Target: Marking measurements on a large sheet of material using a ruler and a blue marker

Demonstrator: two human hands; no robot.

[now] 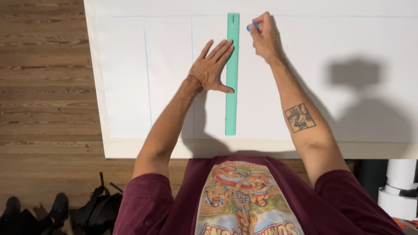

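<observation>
Maroon shirt (pixel 226 200) with a printed front fills the lower middle of the frame, nearest the lens; a dark bag (pixel 98 209) lies on the wood floor (pixel 43 87) at lower left. Above, a white sheet (pixel 339 39) covers the table, with faint blue lines ruled left of centre. Left hand (pixel 213 67) lies flat, fingers spread, pinning the green ruler (pixel 232 74) that runs upright at centre. Right hand (pixel 263 37), pinched shut on a blue pen (pixel 250 27), sits at the ruler's upper end, right of its edge. Judging by this, another line is being ruled; a clean stroke needs the ruler kept steady.
</observation>
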